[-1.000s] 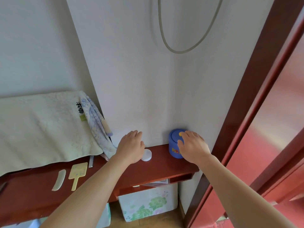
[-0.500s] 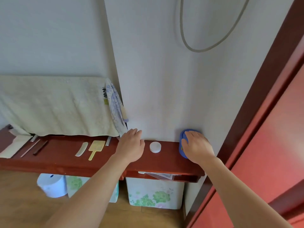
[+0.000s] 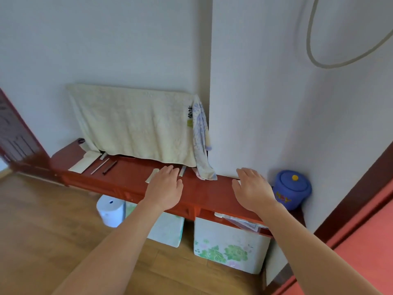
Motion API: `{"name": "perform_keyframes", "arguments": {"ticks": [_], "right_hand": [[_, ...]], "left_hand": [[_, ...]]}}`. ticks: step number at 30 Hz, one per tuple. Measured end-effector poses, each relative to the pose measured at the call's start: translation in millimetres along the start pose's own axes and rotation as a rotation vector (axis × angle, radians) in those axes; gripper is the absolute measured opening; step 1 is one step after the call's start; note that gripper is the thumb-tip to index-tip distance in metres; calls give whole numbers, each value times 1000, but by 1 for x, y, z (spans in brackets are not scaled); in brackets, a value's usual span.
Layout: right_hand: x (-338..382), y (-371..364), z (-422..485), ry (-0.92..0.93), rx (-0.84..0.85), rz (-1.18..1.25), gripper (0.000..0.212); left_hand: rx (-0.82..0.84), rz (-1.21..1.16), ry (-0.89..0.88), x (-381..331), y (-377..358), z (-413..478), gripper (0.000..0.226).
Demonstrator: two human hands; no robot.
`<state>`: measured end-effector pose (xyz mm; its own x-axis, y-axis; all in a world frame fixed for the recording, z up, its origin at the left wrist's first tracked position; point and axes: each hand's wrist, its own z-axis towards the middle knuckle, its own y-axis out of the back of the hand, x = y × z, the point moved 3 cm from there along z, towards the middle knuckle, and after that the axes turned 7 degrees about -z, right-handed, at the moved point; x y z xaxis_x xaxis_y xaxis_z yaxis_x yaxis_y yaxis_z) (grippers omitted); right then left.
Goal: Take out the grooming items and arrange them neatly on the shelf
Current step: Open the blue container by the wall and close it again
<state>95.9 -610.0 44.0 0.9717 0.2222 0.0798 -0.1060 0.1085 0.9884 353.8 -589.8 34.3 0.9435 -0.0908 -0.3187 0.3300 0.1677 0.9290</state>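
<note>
A long red wooden shelf runs along the wall. A round blue lidded jar with a yellow knob stands at its right end. My right hand hovers flat over the shelf just left of the jar, holding nothing. My left hand is spread over the shelf's middle and partly covers a pale flat comb. Thin sticks and a dark bar lie on the left part next to a pale cloth piece.
A cream towel and a patterned cloth hang over the shelf's back. Under the shelf stand floral boxes and a white paper roll. A red door frame borders the right; wooden floor lies at the left.
My right hand let go of the blue jar and moved left. The view swung left and pulled back. My left hand now covers the combs, and the small white disc is hidden.
</note>
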Motion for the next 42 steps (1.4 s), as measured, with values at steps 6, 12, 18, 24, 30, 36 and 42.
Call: {"name": "perform_keyframes", "arguments": {"ticks": [6,12,18,24,30,36,42], "right_hand": [[74,-11,4,89,-19,21,38],[133,-20,16,192,-4,28,45],[183,-27,43,390,-13,-15,44],[230,-33,63,595,-25,19,40],[289,-43,66,706,26,-1,37],[373,-58,59,752,24,71,37],[453,-64,47,718,-5,105,25]], "left_hand": [[-12,-6,79,58,21,-35,48],[-19,40,208,107,42,-63,46],[-73,65,363,139,60,-86,48],[-113,62,586,167,69,-114,50],[-129,69,734,202,83,-153,51],[-135,74,807,260,109,-196,52],[-135,106,808,322,142,-226,52]]}}
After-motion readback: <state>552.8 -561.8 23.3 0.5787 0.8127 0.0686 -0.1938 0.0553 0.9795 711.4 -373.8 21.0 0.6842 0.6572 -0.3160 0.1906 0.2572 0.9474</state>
